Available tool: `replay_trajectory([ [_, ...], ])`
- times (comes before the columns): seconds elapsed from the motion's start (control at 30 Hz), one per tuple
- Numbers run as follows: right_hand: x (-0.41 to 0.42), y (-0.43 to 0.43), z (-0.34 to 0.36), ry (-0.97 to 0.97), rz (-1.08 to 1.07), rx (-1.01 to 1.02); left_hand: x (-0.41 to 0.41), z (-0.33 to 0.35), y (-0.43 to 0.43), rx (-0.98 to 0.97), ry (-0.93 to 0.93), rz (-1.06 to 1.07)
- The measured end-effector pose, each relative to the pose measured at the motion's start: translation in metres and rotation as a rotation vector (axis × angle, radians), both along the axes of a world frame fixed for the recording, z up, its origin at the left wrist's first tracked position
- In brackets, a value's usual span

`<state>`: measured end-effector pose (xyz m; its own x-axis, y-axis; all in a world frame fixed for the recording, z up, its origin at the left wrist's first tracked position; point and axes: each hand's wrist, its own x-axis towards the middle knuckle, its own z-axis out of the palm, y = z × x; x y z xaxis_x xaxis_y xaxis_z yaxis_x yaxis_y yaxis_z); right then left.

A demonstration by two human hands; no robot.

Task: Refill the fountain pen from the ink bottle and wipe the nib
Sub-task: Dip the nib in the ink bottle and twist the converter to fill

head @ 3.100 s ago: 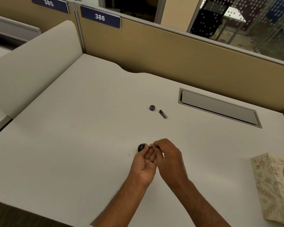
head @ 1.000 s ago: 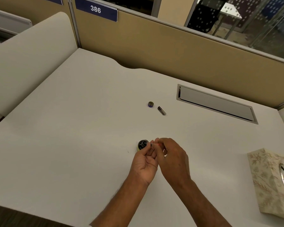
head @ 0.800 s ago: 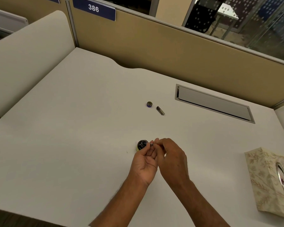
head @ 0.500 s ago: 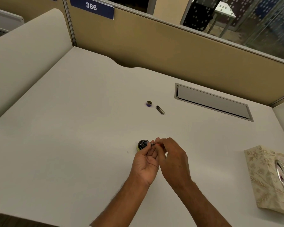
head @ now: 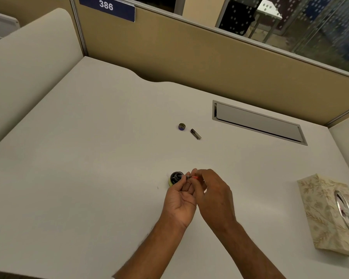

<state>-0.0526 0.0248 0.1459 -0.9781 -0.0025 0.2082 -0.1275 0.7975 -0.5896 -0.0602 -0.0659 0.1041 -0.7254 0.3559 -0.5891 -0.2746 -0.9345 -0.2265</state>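
Note:
The open ink bottle (head: pixel 175 177), dark with a yellowish label, stands on the white desk just beyond my fingers. My left hand (head: pixel 179 200), palm up, and my right hand (head: pixel 212 196) together pinch a thin pen part (head: pixel 192 177) with a red section, its tip pointing at the bottle mouth. Most of that part is hidden by my fingers. Farther back lie the bottle cap (head: pixel 181 126) and a dark pen barrel piece (head: pixel 195 134), side by side.
A patterned tissue box (head: pixel 328 212) sits at the right edge of the desk (head: pixel 89 158). A grey cable hatch (head: pixel 258 122) is set into the desk at back right. Beige partition walls close off the back and left.
My hands have stayed together by the ink bottle with only slight finger motion. The camera has tilted a little; the cap and barrel piece have not moved.

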Motion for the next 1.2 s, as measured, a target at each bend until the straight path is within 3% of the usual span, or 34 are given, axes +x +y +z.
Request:
replay_trajectory([
  [1.2,-0.0063,-0.0042,-0.0030,0.022,-0.048,0.056,-0.0043,-0.0013,0.0003,0.027,-0.022,0.005],
])
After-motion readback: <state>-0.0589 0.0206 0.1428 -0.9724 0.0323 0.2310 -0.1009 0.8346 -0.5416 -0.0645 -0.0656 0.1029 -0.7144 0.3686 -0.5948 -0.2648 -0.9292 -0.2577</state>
